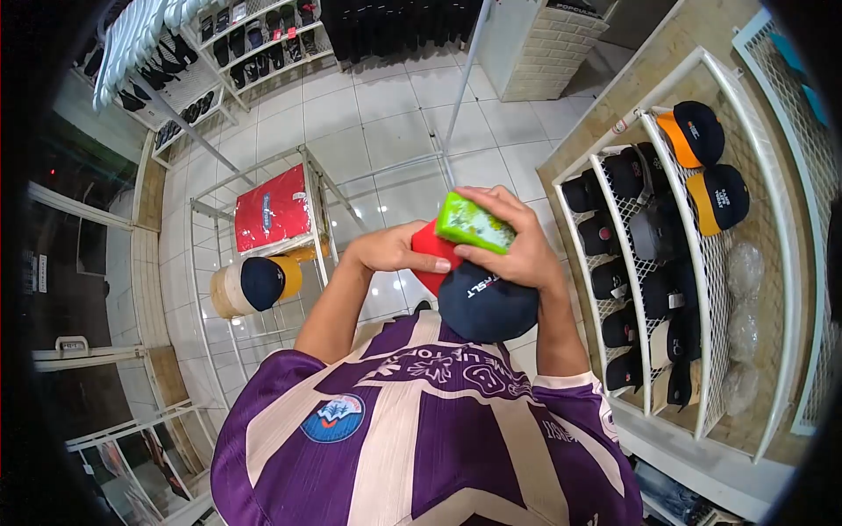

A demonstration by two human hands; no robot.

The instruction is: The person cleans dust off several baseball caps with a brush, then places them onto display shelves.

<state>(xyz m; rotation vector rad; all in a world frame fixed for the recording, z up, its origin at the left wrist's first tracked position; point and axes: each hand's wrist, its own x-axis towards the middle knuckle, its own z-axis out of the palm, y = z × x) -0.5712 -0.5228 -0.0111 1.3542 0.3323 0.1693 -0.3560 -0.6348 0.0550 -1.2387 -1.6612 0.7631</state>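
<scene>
A cap with a dark navy crown (488, 302) and a red brim (430, 276) is held in front of my chest, white lettering on its front. My left hand (390, 252) is closed on the brim, thumb lying on top of it. In my right hand (522, 235) is a bright green block (474, 223) with a mottled white-and-green face, gripped between thumb and fingers. The block is over the brim and overlaps it in this view. My right wrist is close beside the crown.
At right, a white mesh rack (702, 263) bears rows of caps, with two orange-and-navy caps (719, 199) on top. To the left, a wire stand (210, 320) carries a red packaged garment (274, 210) and stacked caps (263, 282). White hangers (132, 53) hang at upper left.
</scene>
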